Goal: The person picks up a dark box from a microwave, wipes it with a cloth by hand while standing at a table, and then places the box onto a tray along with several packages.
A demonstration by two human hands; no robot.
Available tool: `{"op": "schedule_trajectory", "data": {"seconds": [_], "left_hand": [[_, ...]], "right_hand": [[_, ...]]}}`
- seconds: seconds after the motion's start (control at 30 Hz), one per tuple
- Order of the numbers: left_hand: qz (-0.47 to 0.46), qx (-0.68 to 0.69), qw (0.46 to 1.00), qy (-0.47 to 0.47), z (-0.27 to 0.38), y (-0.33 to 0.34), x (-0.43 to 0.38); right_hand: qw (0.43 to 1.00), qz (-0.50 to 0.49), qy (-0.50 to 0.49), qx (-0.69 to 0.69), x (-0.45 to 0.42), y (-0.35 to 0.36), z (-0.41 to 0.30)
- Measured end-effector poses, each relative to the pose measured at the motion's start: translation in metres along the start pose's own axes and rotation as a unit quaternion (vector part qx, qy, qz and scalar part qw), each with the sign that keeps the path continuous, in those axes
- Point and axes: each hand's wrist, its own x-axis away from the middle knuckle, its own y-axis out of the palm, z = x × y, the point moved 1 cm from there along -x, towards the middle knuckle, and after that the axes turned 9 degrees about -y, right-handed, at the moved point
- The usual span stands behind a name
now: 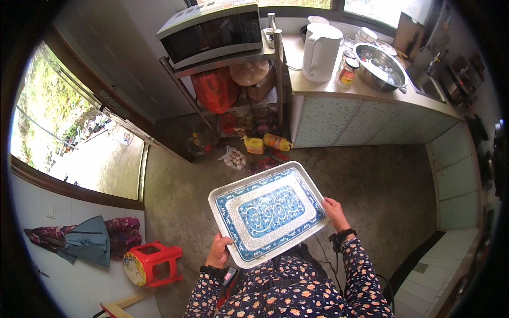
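A rectangular serving tray [274,212] with a blue and white scroll pattern and a raised white rim is held in front of my body, above the floor. My left hand [218,250] grips its near left side, thumb over the rim. On the opposite short side, my right hand [336,213] holds the rim with the thumb on top. Nothing lies on the tray's patterned face. It sits at a slant in the view, its right end farther from me than its left. The fingers beneath the tray are hidden.
A counter [296,85] carries a white electric kettle [322,53], jars [348,71] and a steel basin [381,65]. Left of it, a metal rack [278,63] supports a microwave [212,35]. Yellow bottles [254,145] and a bag of eggs [234,158] lie on the floor. A red stool [155,264] is at left.
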Motion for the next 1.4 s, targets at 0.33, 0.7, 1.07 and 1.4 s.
{"op": "schedule_trajectory", "data": {"seconds": [0.33, 0.7, 1.07, 1.4], "left_hand": [[0.031, -0.01, 0.999, 0.019, -0.014, -0.015, -0.005], [0.098, 0.013, 0.994, 0.051, -0.032, -0.051, -0.004], [0.136, 0.063, 0.986, 0.072, -0.047, -0.08, -0.017], [0.093, 0.075, 0.991, 0.066, -0.034, -0.06, -0.02]], "right_hand": [[0.983, 0.009, -0.012, 0.184, 0.001, -0.015, 0.04], [0.982, -0.007, 0.151, 0.111, 0.025, -0.015, 0.05], [0.976, -0.037, 0.166, 0.134, 0.019, -0.005, 0.057], [0.976, -0.021, 0.186, 0.114, 0.025, -0.009, 0.076]]}}
